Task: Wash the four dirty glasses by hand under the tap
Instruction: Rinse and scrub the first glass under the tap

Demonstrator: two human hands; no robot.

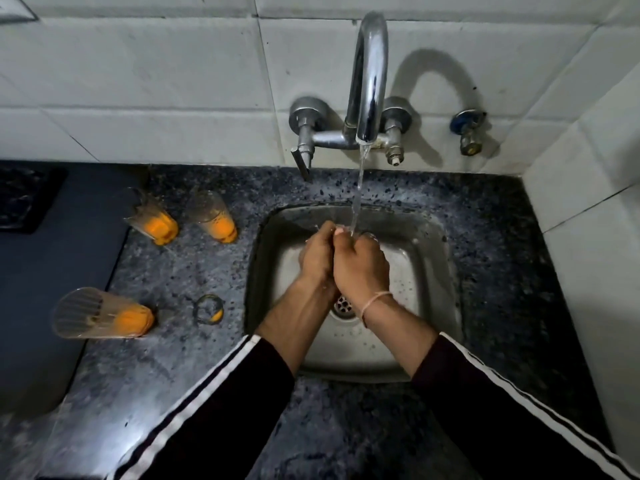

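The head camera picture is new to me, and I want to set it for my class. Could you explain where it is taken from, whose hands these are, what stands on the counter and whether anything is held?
There is no machine here. A person wears a camera on the head, so you look down along their own arms. The left hand and right hand are pressed together over the sink, under water running from the tap. Their fingers are curled; I see no glass in them. Four glasses with orange dregs wait on the speckled counter, left of the sink: two at the back and two nearer.
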